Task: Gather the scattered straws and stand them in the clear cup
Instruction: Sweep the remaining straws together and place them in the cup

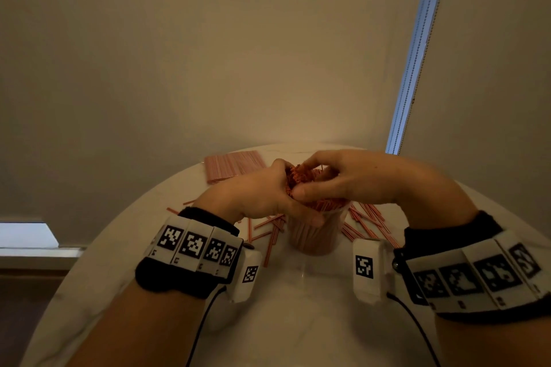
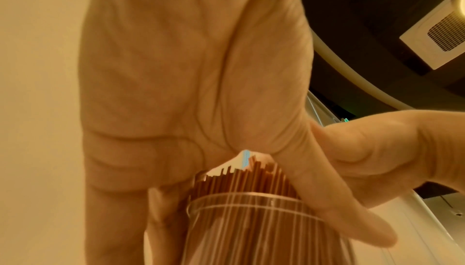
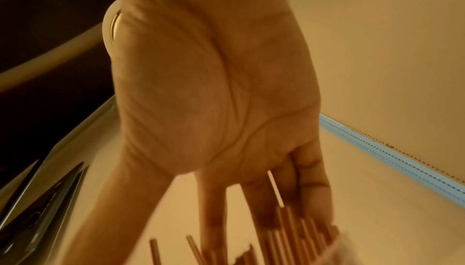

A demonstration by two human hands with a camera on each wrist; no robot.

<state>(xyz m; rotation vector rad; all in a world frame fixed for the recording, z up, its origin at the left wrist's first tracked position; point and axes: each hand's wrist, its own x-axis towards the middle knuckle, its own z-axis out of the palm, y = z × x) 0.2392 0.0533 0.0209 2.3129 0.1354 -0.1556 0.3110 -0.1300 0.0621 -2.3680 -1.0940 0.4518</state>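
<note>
Round white bench: left hand grip wrapped round cup rim and straws, right hand fingers loosely spread over straw tops, loose straws beneath both.

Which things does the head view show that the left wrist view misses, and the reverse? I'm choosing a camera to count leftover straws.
Head view only: loose straws scattered on the table, a flat stack of straws at the far edge, and the right hand on the bundle's top. Left wrist view only: the cup rim close up and the uneven straw tips. Both: the left hand wrapped round the clear cup packed with straws.
</note>
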